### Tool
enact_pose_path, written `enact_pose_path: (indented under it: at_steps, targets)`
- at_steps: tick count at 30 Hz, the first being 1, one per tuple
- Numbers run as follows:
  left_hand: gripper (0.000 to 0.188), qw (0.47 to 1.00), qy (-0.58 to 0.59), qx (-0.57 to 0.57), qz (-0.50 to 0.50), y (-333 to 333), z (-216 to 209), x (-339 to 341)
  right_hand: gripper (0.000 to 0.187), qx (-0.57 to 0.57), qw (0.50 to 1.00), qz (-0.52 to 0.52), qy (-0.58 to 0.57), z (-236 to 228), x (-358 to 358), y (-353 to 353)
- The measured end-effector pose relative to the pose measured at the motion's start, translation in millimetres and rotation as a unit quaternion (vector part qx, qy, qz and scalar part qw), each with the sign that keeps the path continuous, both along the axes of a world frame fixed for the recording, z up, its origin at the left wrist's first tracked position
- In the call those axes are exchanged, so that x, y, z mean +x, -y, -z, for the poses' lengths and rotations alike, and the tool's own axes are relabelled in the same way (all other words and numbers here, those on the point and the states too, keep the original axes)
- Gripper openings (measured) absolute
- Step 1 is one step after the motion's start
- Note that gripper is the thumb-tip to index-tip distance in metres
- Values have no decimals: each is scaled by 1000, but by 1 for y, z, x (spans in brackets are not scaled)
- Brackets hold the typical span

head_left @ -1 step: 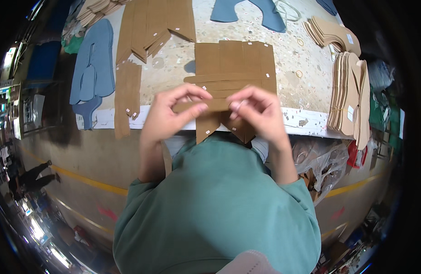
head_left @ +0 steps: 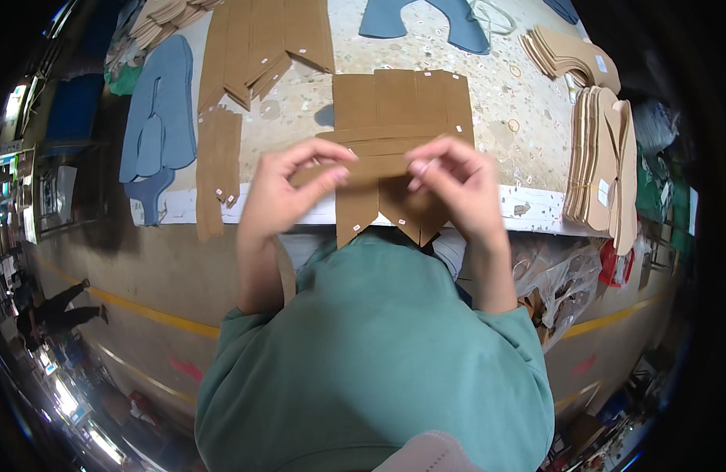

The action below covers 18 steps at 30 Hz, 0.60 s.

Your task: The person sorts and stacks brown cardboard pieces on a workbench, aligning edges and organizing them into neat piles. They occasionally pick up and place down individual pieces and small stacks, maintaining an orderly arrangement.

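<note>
Desk (head_left: pixel 292 118), pale and speckled, spanning the upper view. Brown sheets (head_left: pixel 402 102), overlapping, lie at its near edge beneath both hands, their pointed ends overhanging the rim. Brown pile (head_left: pixel 268 39), farther back and to the left. Tan stack (head_left: pixel 591 157), at the right edge; blue piece (head_left: pixel 178 102), at the left. Left hand (head_left: pixel 272 189): grip spread, thumb tip apart from the fingertips. Right hand (head_left: pixel 469 185): grip curled, blurred; whether it pinches anything cannot be told. Labels (head_left: pixel 357 227), small and white, dot the sheets.
</note>
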<state>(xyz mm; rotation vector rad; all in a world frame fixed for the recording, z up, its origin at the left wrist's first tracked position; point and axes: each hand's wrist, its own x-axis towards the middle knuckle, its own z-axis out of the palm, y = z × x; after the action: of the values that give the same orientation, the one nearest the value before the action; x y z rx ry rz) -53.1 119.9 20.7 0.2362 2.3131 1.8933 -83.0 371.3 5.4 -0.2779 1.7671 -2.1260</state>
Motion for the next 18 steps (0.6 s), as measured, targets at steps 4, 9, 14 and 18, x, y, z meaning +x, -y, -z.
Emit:
enact_pose_path:
  at_steps: [4,9,14,18]
  targets:
    - [13,990,29,-41,-135,14,20,-30,13,134,987,73,-45,7,-51,-37]
    - [12,973,-18,-142,-180,9,42,-47,13,263,958,87,-81,30,-80,-40]
    - [16,945,-40,-213,-244,11,44,-43,12,374,867,228,-236,41,-82,-51]
    - [14,926,-51,-219,-302,29,35,-36,11,369,861,302,-176,38,-82,-69]
